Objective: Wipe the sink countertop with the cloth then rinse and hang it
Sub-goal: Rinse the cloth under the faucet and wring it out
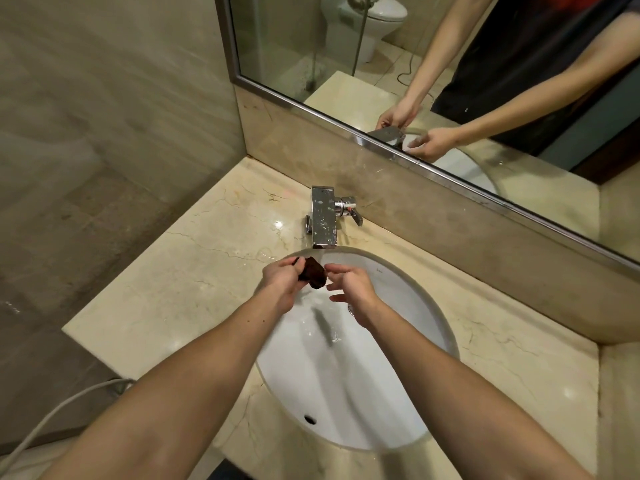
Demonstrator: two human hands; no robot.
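Head view: left hand (282, 277) pinches the dark, bunched cloth (312, 277) over the sink (398, 403) at its back rim, just below the faucet (323, 218). Right hand (351, 289) beside it, fingers loosely spread, fingertips at the cloth.

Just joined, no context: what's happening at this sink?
A person is at a bathroom basin, holding a bunched dark cloth just below the chrome faucet. The left hand grips the cloth; the right hand is open beside it, fingertips near it. The basin looks wet, so this is likely the rinse step. The marble countertop holds nothing.
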